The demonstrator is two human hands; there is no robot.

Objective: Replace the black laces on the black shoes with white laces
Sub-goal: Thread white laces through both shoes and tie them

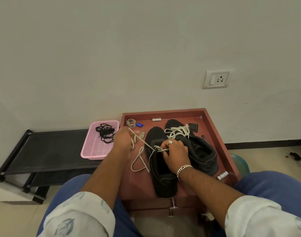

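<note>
The near black shoe (pixel 163 168) lies on the red-brown tray table (pixel 214 134) with its toe pointing away from you, and a white lace (pixel 141 158) is part-way through its eyelets. Your right hand (pixel 176 153) is curled over the tongue area, fingers pinching the lace where it crosses the eyelets, probably to pin the shoe and keep the crossings from slackening. Your left hand (pixel 123 140) is closed round the free end, drawing it taut up and to the left; the rest of that end loops loosely on the table beside the shoe.

Just to the right, touching the first, the second black shoe (pixel 197 147) already carries white lacing (pixel 178 131) over its forefoot (how neatly it is finished, you cannot tell from here). So the job looks past halfway.

The black laces (pixel 105 132) sit bundled in a pink basket (pixel 98 149) on the low black rack (pixel 43 151) to the left, out of the way.
</note>
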